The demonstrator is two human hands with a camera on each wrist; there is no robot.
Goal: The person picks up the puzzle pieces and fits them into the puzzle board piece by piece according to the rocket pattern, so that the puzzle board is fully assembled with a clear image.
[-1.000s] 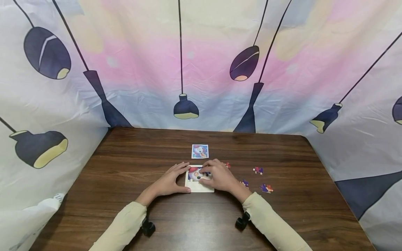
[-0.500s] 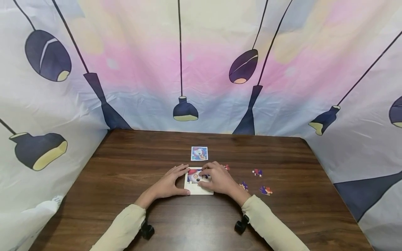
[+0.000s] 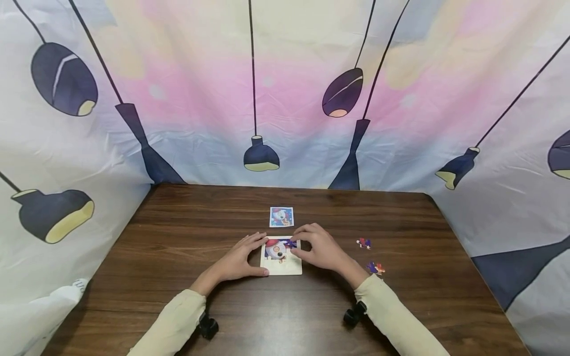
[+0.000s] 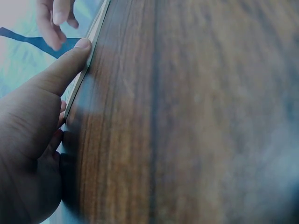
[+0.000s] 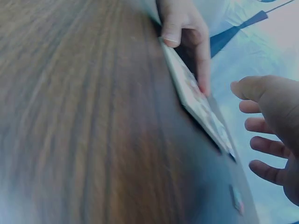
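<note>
A small white-framed jigsaw puzzle tray (image 3: 285, 269) lies on the table. Its upper part carries picture pieces (image 3: 275, 249) with a red-hatted white face, while its lower part shows pale backing. My left hand (image 3: 238, 259) holds the tray along its left side, thumb at the near corner and fingers by the far one; the thumb (image 4: 74, 65) also shows against the tray's edge in the left wrist view. My right hand (image 3: 318, 247) hovers at the tray's right edge, its fingertips overlapping that edge in the head view. In the right wrist view its fingers (image 5: 268, 125) are spread, holding nothing.
Two loose purple, red and orange jigsaw pieces (image 3: 364, 243) (image 3: 376, 268) lie right of my right hand. A square picture card (image 3: 281, 217) with a similar face lies beyond the tray. A curtain (image 3: 213, 153) printed with lamps surrounds the brown table (image 3: 200, 212).
My right hand has lifted off the tray's pieces and shifted right, uncovering more of the picture. Two loose pieces are now hidden behind that hand and arm. The left hand keeps its place.
</note>
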